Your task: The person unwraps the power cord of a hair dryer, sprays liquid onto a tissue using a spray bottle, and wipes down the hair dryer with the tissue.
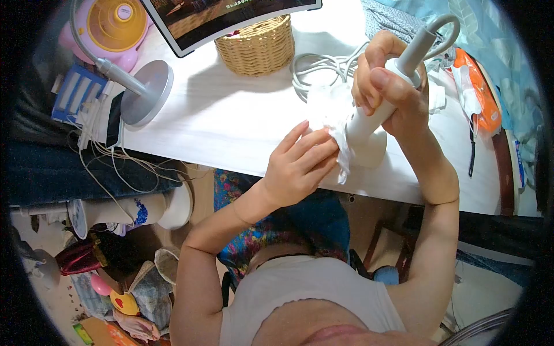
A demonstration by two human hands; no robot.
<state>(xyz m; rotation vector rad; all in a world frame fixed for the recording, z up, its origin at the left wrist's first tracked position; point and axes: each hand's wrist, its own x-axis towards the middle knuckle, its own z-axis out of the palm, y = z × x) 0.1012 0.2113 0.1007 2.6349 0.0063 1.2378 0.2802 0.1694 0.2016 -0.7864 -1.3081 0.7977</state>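
My right hand is wrapped round the handle of a white corded appliance shaped like a hair dryer. A grey sleeve and a thick cord come out of the handle's top end, and its wider part points down near the table's front edge. My left hand presses a crumpled white tissue against the side of the hair dryer. Its fingertips are partly covered by the tissue. More white tissue lies just behind the hands, beside a coil of grey cord.
A wicker basket and a tablet stand at the back. On the left are a lamp base, a phone, tangled cables and a pink-and-yellow device. An orange packet lies at the right.
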